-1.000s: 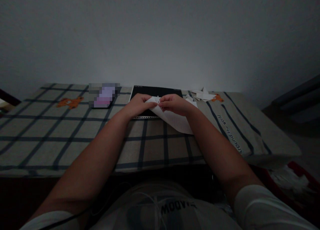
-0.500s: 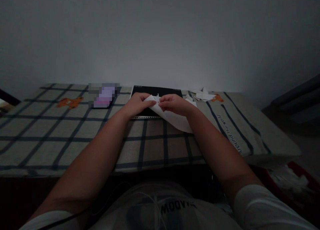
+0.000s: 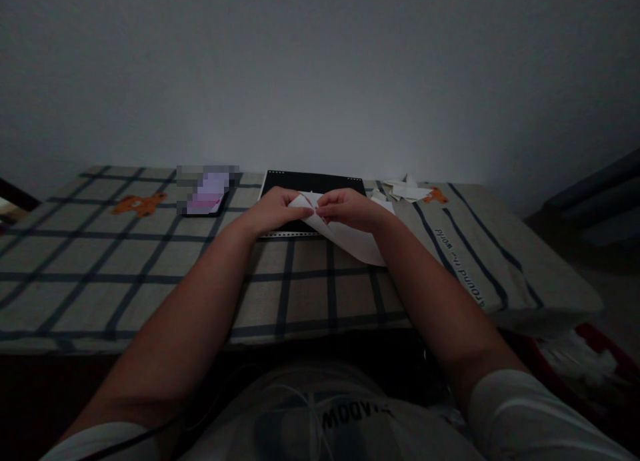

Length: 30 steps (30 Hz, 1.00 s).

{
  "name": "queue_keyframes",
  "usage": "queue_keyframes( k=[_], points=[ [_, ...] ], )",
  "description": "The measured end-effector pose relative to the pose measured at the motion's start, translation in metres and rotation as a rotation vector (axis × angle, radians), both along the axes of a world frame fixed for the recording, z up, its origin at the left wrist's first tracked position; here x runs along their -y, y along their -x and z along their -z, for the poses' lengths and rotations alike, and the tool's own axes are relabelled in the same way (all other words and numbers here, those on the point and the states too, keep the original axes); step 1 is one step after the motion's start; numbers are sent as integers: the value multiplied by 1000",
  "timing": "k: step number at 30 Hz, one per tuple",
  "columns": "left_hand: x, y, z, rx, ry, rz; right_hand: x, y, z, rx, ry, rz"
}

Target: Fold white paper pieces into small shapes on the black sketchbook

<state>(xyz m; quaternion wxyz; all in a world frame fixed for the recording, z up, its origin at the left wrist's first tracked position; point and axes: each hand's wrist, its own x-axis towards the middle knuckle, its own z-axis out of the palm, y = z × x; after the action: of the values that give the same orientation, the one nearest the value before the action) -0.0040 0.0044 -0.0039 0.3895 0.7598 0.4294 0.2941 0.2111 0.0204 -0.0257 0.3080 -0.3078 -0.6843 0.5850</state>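
Note:
A white sheet of paper [image 3: 357,242] is pinched between both of my hands above a black notebook or board with punched edges [image 3: 310,181]. My left hand [image 3: 277,209] grips the paper's left end, thumb on top. Close beside it, my right hand [image 3: 350,207] pinches the paper near the same spot with thumb and fingertips. The sheet's larger part slopes down to the right under my right wrist. Small folds at the fingertips are hard to make out in the dim light.
Folded white paper pieces [image 3: 407,189] lie at the back right. On the left stands a phone [image 3: 207,191], its screen blurred. A checked cloth [image 3: 305,287] covers the table, which meets a wall [image 3: 320,81]. Below right is a red bin [image 3: 595,337] holding crumpled white stuff.
The small upright bit of paper between my fingertips now lies lower, and the paper at my left thumb looks flatter. Both hands have stayed nearly in place.

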Motion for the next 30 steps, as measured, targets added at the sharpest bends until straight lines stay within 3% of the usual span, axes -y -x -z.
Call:
queue_keyframes(
  k=[6, 11, 18, 22, 30],
  points=[
    [-2, -1, 3, 25, -3, -59, -1, 0, 2, -23, -119, 6],
    [-5, 1, 4, 53, -5, -82, -1, -3, -1, 20, -15, 11],
    [-1, 2, 2, 8, 38, -9, 7, -1, -8, 56, 30, 7],
    [0, 2, 1, 4, 73, 40, 3, -3, -3, 70, -7, -5],
    [3, 1, -2, -13, 70, 17, -4, -5, 6, 72, -96, -22]
  ],
)
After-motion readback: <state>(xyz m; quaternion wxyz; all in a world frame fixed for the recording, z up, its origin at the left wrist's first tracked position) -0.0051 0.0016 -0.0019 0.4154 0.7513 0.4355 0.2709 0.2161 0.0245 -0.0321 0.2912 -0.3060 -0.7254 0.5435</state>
